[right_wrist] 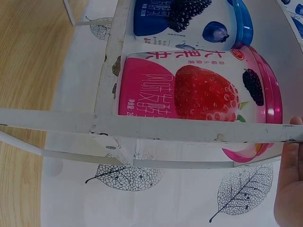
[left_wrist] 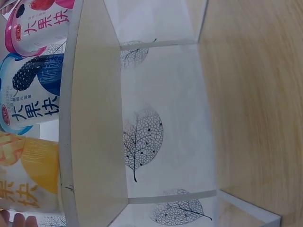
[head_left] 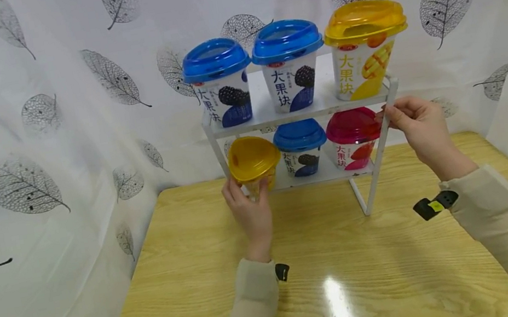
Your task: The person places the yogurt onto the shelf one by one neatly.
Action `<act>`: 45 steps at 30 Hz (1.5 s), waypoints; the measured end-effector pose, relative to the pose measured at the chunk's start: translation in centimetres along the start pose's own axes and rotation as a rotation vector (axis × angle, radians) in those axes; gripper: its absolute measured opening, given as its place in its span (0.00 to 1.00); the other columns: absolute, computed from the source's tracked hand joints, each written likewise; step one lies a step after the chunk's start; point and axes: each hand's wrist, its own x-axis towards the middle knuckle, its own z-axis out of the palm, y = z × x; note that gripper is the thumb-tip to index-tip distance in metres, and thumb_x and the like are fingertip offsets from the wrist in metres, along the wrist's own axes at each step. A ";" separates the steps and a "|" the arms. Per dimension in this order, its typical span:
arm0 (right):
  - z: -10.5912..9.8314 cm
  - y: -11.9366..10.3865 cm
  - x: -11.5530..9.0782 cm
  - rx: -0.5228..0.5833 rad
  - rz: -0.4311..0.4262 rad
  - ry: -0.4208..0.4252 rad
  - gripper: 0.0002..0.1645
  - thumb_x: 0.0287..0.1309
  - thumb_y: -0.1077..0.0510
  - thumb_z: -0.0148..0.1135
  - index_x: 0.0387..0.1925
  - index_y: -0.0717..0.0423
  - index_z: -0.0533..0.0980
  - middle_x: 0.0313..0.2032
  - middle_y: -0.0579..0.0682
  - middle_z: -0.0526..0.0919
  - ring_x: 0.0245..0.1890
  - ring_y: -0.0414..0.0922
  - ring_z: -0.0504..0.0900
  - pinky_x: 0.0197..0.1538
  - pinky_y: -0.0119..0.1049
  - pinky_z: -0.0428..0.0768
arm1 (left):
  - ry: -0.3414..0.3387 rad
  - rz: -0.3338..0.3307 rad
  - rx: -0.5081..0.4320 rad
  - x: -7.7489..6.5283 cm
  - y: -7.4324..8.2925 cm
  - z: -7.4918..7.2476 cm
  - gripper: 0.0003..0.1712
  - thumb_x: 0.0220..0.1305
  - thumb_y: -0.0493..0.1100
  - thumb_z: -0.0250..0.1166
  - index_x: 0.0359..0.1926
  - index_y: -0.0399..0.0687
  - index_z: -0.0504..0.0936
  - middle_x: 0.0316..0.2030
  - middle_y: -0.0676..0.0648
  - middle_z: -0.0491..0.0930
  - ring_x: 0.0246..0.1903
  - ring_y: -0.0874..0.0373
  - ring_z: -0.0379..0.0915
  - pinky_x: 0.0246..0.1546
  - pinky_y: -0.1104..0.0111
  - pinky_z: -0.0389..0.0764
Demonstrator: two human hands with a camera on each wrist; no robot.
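A yogurt cup with a yellow lid (head_left: 252,154) stands tilted at the left end of the white rack's (head_left: 297,117) lower shelf. My left hand (head_left: 250,214) holds it low down, thumb on its right side and fingers on its left. In the left wrist view that yellow cup (left_wrist: 35,172) is at the shelf's edge, fingertips just below it. My right hand (head_left: 427,134) grips the rack's right post, close to the pink-lidded strawberry cup (head_left: 354,137). Between these two cups is a blue-lidded blackberry cup (head_left: 301,145).
On the upper shelf stand two blue-lidded cups (head_left: 220,83) and a yellow-lidded cup (head_left: 363,49). The rack rests on a wooden table (head_left: 328,246). Behind hangs a white curtain (head_left: 60,39) with leaf prints.
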 end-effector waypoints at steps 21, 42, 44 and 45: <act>-0.2 0.2 0.0 -0.049 0.018 0.012 0.05 0.54 0.63 0.56 0.31 0.59 0.78 0.27 0.46 0.82 0.30 0.38 0.79 0.37 0.23 0.75 | 0.101 0.000 -0.074 1.5 -1.2 0.9 0.28 0.45 0.48 0.68 0.34 0.32 0.63 0.34 0.42 0.61 0.37 0.48 0.64 0.42 0.61 0.71; -0.2 0.2 0.0 -0.006 -0.007 -0.001 0.05 0.54 0.64 0.56 0.30 0.61 0.78 0.26 0.46 0.82 0.29 0.38 0.80 0.38 0.23 0.75 | 0.193 0.059 0.045 2.4 -1.8 0.8 0.26 0.44 0.46 0.70 0.30 0.37 0.62 0.31 0.40 0.61 0.35 0.48 0.61 0.37 0.65 0.70; -0.2 0.2 0.0 -0.004 -0.008 -0.005 0.05 0.54 0.64 0.56 0.31 0.61 0.78 0.26 0.46 0.82 0.29 0.38 0.80 0.38 0.23 0.75 | 0.203 0.131 0.041 2.2 -1.5 0.8 0.25 0.43 0.42 0.71 0.31 0.38 0.62 0.31 0.41 0.60 0.35 0.48 0.61 0.38 0.64 0.69; -0.2 0.2 0.0 -0.002 -0.010 -0.006 0.06 0.54 0.64 0.56 0.31 0.61 0.78 0.26 0.47 0.82 0.29 0.39 0.80 0.38 0.24 0.75 | 0.207 0.190 0.043 2.1 -1.3 0.9 0.24 0.43 0.40 0.72 0.31 0.38 0.62 0.31 0.41 0.61 0.34 0.48 0.61 0.37 0.63 0.68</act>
